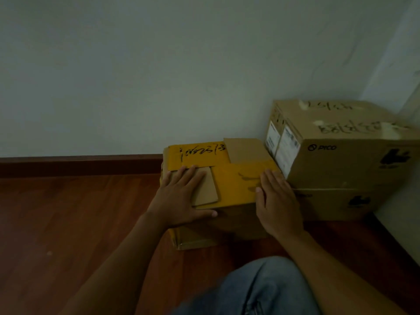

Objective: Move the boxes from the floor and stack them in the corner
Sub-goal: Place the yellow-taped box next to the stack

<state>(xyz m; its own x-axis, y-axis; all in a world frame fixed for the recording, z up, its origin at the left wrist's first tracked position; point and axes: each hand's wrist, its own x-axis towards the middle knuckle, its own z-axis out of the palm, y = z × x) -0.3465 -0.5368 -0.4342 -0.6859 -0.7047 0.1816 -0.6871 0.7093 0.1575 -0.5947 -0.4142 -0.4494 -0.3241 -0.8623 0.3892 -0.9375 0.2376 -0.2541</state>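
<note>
- Stack: two brown boxes sit in the corner at the right of the frame. The top box [345, 142] rests on the bottom box [336, 203], both close to the walls.
- Yellow box [227, 178]: stands on the floor [68, 223] at centre frame, its back toward the skirting board [79, 162] and its right end touching the stack. It is not yet on the stack.
- Left hand [181, 196]: lies flat on the yellow box's top near its left edge, fingers [191, 173] spread and extended, thumb along the front edge. It presses on the box rather than gripping it.
- Right hand [277, 201]: lies flat on the top near the right edge, next to the stack, fingers straight. It encloses nothing.
- Loose flap [204, 187]: a cardboard flap sits partly under the left hand; the top is not sealed flat.
- Progress, as a judgement: two boxes are placed; the yellow box is at the corner but remains at floor level.
- Remaining: lifting it onto the stack, if required. Other boxes are not in view.
</note>
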